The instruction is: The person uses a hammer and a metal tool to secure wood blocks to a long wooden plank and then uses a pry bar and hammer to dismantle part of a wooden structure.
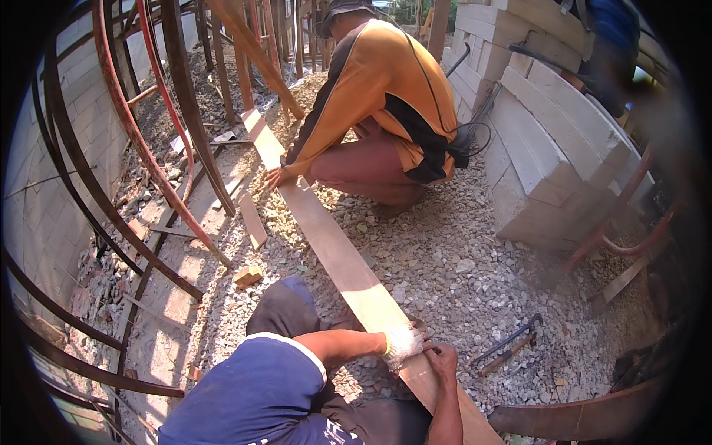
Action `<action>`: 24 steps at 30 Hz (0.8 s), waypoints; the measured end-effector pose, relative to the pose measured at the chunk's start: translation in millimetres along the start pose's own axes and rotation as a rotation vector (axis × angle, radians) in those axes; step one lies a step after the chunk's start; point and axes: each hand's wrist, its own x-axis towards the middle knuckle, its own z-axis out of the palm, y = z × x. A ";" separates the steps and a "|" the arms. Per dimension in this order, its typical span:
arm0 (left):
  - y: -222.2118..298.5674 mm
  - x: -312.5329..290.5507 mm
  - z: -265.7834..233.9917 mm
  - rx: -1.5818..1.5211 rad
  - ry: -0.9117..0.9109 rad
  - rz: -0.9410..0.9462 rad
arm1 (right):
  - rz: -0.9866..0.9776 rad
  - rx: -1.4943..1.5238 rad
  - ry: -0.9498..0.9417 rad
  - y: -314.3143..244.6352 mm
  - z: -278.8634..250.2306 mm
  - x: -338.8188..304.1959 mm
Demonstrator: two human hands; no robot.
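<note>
A long, light-brown wooden plank (348,274) runs diagonally over the gravel, from the far left to the lower right. My left hand (403,345), in a white knit glove, is closed on the plank near its close end. Beside it, my bare right hand (443,361) is bent into a pinch at the plank's right edge; what its fingers hold is too small to tell. Farther along, a co-worker (393,96) in an orange and black top squats on the plank's right side. One of the co-worker's hands (278,176) rests on the plank.
Pale blocks (545,148) are stacked at the right. Red and brown metal frames (141,133) stand along the left. A dark bent bar-like tool (508,341) lies on the gravel (445,282) right of my hands. Another person (612,37) is partly visible at top right.
</note>
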 end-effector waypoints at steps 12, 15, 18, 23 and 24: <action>6.0 -3.4 -8.3 0.067 -0.043 -0.039 | -0.181 0.010 0.160 1.9 0.6 -3.8; 8.1 3.2 -9.8 0.091 -0.069 -0.037 | -0.146 0.100 0.410 17.4 1.3 -0.8; 6.3 10.3 -1.8 0.024 0.000 -0.060 | -0.138 0.094 0.478 11.8 4.0 -5.4; -6.8 13.0 23.6 -0.047 0.119 -0.055 | 0.402 0.761 0.179 -18.5 4.5 -21.5; -12.1 13.9 29.7 -0.035 0.166 -0.054 | 0.378 0.915 0.209 -16.8 8.0 -21.8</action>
